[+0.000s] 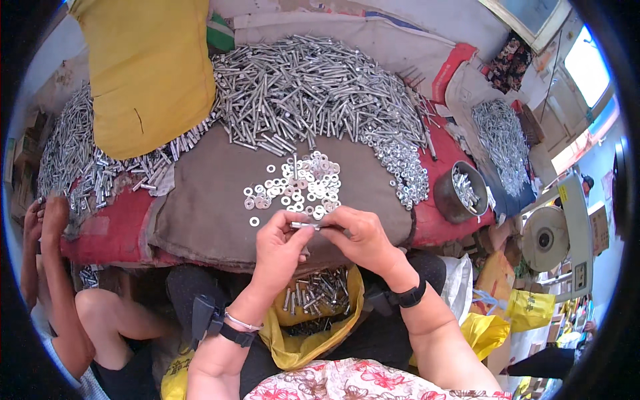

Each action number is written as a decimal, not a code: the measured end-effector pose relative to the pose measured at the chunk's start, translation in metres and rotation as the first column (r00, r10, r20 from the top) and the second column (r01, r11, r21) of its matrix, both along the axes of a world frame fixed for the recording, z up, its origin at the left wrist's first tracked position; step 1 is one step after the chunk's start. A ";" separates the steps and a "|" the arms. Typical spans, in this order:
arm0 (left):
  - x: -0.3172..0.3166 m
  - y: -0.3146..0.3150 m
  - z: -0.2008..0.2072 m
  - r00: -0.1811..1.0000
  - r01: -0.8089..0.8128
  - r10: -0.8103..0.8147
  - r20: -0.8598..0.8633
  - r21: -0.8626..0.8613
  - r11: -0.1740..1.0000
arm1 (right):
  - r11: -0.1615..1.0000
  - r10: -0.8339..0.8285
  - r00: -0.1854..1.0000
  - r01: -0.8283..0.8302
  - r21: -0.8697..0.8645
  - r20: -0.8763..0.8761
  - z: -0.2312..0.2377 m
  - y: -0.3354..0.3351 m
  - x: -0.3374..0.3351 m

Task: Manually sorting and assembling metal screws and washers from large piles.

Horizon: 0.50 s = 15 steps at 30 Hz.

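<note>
My left hand pinches a short silvery metal bolt between thumb and fingers, held sideways above the front edge of the work surface. The fingertips of my right hand close on the bolt's right end; whether a washer or nut is between them is too small to tell. Just beyond both hands lies a scatter of flat round washers, with a single bolt standing out among them. Below my hands, an open yellow bag in my lap holds several loose bolts.
A large heap of bolts covers the far side of the brown padded surface. Nuts lie at right, beside a metal pot of bolts. A yellow sack covers part of the left heap. Another person's hand works at far left.
</note>
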<state>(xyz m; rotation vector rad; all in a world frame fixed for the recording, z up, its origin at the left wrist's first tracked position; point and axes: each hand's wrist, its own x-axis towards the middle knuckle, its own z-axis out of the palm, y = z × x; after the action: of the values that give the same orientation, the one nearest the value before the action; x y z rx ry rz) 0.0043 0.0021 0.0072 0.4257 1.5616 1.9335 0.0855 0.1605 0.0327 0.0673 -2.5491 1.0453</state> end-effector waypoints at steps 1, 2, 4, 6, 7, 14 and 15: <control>0.000 0.000 0.002 0.989 -0.043 0.035 0.145 0.056 0.997 | 0.998 -0.004 0.999 0.002 -0.057 -0.046 0.001 -0.003 -0.003; -0.001 0.000 -0.003 0.971 -0.079 0.040 0.234 0.157 0.984 | 0.999 -0.003 0.999 0.001 -0.052 -0.047 0.001 -0.001 -0.007; -0.001 -0.002 -0.006 0.945 -0.075 -0.005 0.328 0.229 0.971 | 0.999 -0.049 0.969 0.042 -0.034 -0.243 0.002 0.010 -0.021; 0.002 0.001 -0.011 0.896 -0.074 -0.068 0.439 0.299 0.951 | 0.987 -0.103 0.971 0.127 0.100 -0.216 -0.005 0.024 -0.034; 0.004 0.003 -0.007 0.896 -0.071 -0.072 0.437 0.302 0.951 | 0.952 -0.162 0.967 0.205 0.228 -0.194 -0.012 0.031 -0.040; 0.008 -0.003 -0.001 0.905 0.154 -0.256 0.339 0.301 0.941 | 0.890 -0.206 0.968 0.245 0.385 -0.142 -0.032 0.036 -0.054; 0.008 -0.003 0.000 0.908 0.201 -0.279 0.314 0.256 0.945 | 0.888 -0.204 0.969 0.244 0.389 -0.141 -0.032 0.037 -0.053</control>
<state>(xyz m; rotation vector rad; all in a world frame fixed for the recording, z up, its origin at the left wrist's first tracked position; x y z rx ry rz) 0.0127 -0.0007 0.0068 0.3279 1.0251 1.8698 0.0324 0.1979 0.0007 -0.0648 -2.5666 0.4071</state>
